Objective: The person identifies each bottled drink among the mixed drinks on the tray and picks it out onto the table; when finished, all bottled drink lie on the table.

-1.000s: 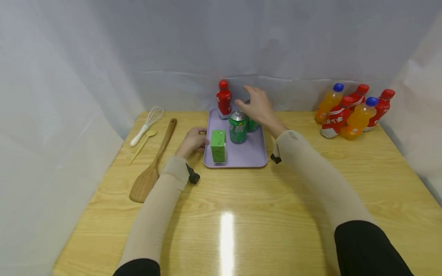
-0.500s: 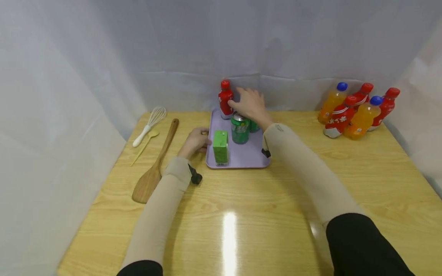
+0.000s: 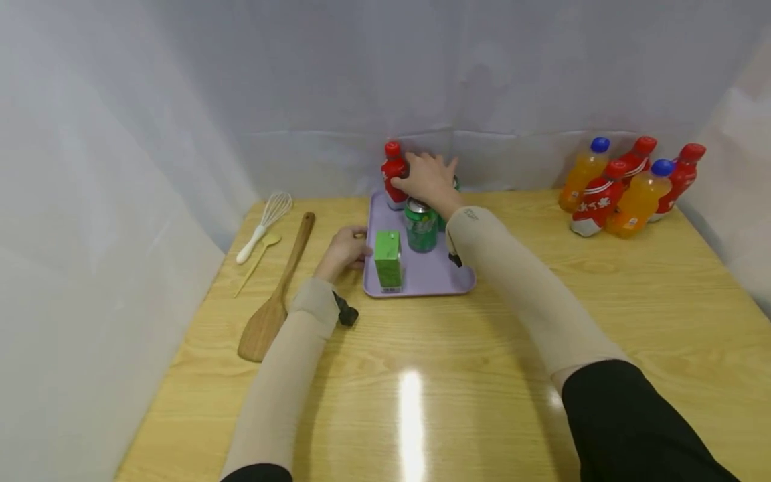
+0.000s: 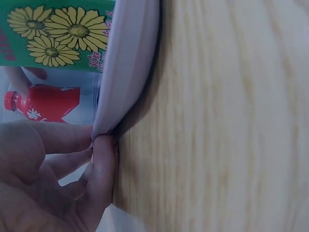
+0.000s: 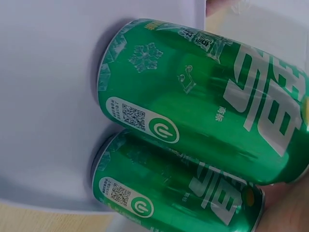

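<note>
My left hand (image 3: 348,251) pinches the left rim of a lilac tray (image 3: 436,284), thumb and fingers on the edge in the left wrist view. On that tray stand a green drink carton (image 3: 388,260), two green soda cans (image 3: 421,234) side by side, and a red bottle (image 3: 394,177) at the back. My right hand (image 3: 429,179) is over the rear can with fingers spread, its thumb side overlapping the bottle. In the right wrist view, part of the right hand (image 5: 288,212) shows beside the can tops; its fingertips are hidden there.
Left of the tray lie a wooden spatula (image 3: 265,325), a white whisk (image 3: 265,224) and a small yellow spoon (image 3: 259,261). Several red and orange bottles (image 3: 632,197) stand grouped at the table's back right. A pale curtain (image 3: 337,161) hangs right behind the table.
My right hand has moved left over the cans to the red bottle's side. The left hand stays at the tray rim, and the things on the tray keep their places.
</note>
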`<state>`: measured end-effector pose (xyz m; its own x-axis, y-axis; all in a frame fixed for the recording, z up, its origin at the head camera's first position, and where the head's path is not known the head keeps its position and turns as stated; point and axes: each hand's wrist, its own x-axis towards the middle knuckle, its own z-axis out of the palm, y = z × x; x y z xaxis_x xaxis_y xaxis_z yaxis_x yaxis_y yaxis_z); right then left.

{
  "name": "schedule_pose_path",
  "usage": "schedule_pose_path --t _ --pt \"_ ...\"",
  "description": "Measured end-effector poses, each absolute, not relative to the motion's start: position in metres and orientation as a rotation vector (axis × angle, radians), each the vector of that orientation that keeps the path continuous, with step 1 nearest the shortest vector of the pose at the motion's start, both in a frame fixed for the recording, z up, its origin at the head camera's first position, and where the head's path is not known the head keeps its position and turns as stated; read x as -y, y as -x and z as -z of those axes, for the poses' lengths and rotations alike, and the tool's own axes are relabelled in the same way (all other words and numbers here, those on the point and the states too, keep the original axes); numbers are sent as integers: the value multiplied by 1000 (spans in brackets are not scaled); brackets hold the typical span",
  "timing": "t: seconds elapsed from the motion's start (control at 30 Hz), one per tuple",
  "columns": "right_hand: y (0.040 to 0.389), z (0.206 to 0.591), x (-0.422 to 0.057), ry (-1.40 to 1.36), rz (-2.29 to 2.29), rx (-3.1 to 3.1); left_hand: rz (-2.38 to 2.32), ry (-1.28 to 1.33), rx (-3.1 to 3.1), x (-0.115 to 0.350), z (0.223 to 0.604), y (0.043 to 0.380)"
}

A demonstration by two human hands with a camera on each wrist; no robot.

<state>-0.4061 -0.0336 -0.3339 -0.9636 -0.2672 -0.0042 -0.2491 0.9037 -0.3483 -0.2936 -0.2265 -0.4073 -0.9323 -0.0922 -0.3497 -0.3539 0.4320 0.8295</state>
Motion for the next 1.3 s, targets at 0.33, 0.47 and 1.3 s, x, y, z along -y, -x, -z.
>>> schedule_pose_path --t 0.33,0.47,1.3 --pt "414 332 40 388 560 -2967 -1491 391 -2432 228 410 293" --pt "413 331 39 361 561 -2959 -1483 378 -2435 225 409 292" --pt "413 327 27 429 689 -3090 -1467 371 -2446 215 411 297"
